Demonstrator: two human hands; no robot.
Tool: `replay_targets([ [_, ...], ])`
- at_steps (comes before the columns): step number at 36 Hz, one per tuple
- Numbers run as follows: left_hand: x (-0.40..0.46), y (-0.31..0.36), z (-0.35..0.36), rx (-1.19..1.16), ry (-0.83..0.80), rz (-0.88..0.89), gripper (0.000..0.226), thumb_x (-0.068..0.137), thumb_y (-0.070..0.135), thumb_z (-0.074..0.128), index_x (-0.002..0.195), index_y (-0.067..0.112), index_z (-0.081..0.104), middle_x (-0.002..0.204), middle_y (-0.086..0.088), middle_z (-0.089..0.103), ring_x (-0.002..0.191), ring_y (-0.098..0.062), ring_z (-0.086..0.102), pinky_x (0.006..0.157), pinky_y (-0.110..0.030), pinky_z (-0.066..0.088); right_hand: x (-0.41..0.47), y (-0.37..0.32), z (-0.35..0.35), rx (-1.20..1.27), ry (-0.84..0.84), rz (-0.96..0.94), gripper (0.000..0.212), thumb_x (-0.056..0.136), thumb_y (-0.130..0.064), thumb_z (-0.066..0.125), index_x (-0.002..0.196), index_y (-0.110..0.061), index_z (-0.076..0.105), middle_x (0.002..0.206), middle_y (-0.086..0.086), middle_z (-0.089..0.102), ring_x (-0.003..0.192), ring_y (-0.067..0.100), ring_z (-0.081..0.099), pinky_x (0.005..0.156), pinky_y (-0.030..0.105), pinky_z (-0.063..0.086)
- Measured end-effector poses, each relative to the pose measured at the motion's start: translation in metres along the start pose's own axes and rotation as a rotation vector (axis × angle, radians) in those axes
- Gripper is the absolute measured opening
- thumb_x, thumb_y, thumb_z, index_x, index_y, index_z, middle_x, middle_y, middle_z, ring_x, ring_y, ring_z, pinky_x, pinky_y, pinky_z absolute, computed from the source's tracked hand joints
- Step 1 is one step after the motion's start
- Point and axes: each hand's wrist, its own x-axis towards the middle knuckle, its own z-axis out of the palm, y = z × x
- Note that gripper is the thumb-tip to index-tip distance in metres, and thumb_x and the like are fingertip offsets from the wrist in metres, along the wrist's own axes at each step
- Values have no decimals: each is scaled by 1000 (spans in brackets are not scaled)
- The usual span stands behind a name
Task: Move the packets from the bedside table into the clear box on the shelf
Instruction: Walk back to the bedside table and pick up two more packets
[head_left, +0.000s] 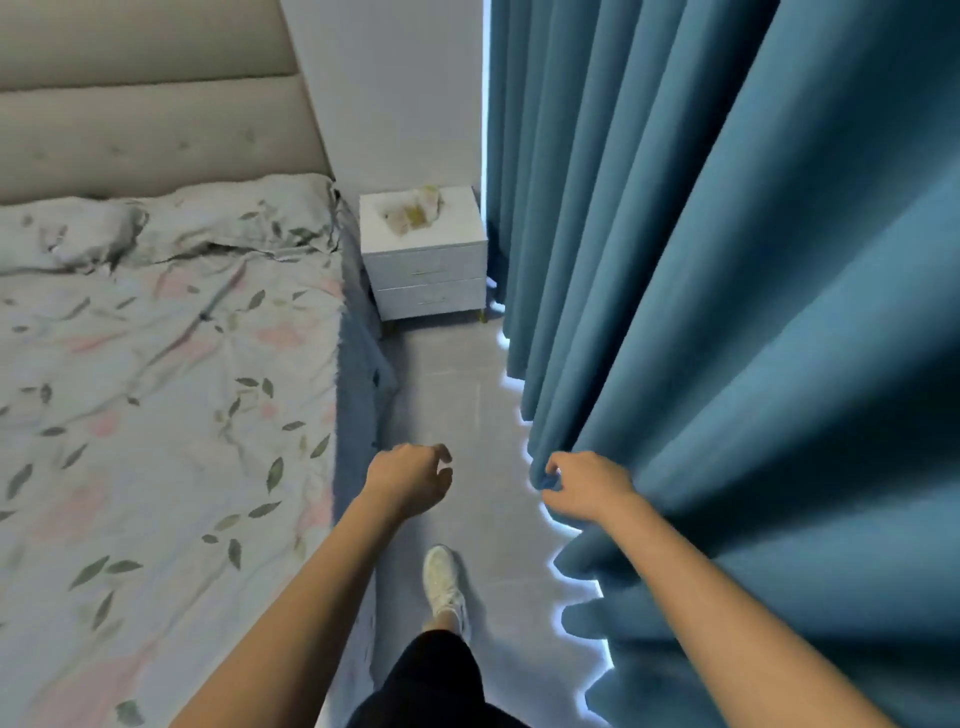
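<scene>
A narrow strip of pale grey floor (457, 395) runs between a bed (156, 389) on the left and a long teal curtain (727, 312) on the right, with bright daylight leaking along the curtain's scalloped lower edge. At the far end of the strip, tucked into the corner against a plain white wall (395, 93), stands the white bedside table (425, 260) — two drawers, short gold-coloured feet. The packets (413, 210) lie in a small loose heap on its top, toward the back; they look pale with yellowish patches, but they are too far off and too blurred to count.

The bed carries a rumpled cover printed with green leaves and pink blooms, a pillow (93, 234) in the same cloth at its head, and a padded beige headboard (145, 104) rising behind it.

Both arms reach forward over the floor, well short of the table. The left hand (410, 480) hangs in the air with its fingers loosely curled and nothing in it. The right hand (584, 486) sits right at a curtain fold (its fingers curl toward the cloth, though whether they pinch it cannot be told). The two hands are apart. Below them a white shoe (442, 579) is planted on the floor, with a dark trouser leg above it.
</scene>
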Motion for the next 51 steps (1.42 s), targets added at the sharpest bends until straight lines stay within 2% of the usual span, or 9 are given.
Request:
replay_targets([
  [9,135,-116,-65,-79,-22,-183,34,96,33,36,121,19,54,123,-12,61,111,-32,57,89,-37,46,185,-71,-74,-28,-45,-70,48,86,-38,50,133,-26,45,122,1,60,113,22,55,83,30,44],
  [14,209,-157,-117,-97,-18,-212,36,94,38,40,123,20,53,123,-7,61,112,-29,57,90,-37,47,270,-97,-136,-22,-14,-109,49,86,-39,51,133,-27,43,121,-1,59,113,21,55,80,29,41],
  [18,271,-173,-150,-120,-36,-204,38,94,39,41,126,21,50,123,-8,62,111,-29,57,90,-37,48,338,-106,-177,-1,-36,-96,49,85,-39,53,132,-27,44,120,0,60,110,23,57,84,32,48],
  [28,474,-204,-225,-91,-43,-228,41,94,38,43,129,19,49,126,-8,59,116,-29,55,92,-35,46,549,-105,-280,-58,-36,-103,51,87,-42,53,134,-25,43,127,1,56,114,24,55,85,32,45],
  [37,617,-235,-294,-143,-64,-277,36,95,36,41,124,18,52,126,-7,60,117,-29,55,92,-36,46,704,-128,-370,-130,-96,-157,45,84,-34,52,128,-26,49,126,0,58,113,24,57,85,30,46],
  [41,671,-263,-307,-122,-105,-293,35,95,34,40,122,17,53,125,-8,60,115,-29,55,91,-37,45,772,-150,-385,-208,-113,-207,43,86,-31,50,129,-22,49,128,2,57,113,25,57,86,32,47],
  [45,734,-291,-315,-135,-135,-307,35,95,33,39,123,19,54,126,-9,61,115,-31,56,92,-36,44,842,-175,-384,-274,-146,-259,42,90,-36,49,129,-21,46,126,4,58,111,25,57,81,31,46],
  [48,781,-316,-312,-148,-156,-301,39,95,36,40,130,22,50,128,-7,60,116,-29,56,93,-36,44,889,-193,-377,-252,-177,-250,42,90,-38,49,128,-20,47,125,5,58,114,27,56,86,34,47],
  [51,824,-336,-306,-173,-205,-290,41,94,37,42,132,21,47,125,-7,61,114,-29,56,90,-38,46,929,-209,-366,-223,-218,-271,41,90,-36,47,128,-20,46,123,4,59,112,27,57,84,35,48],
])
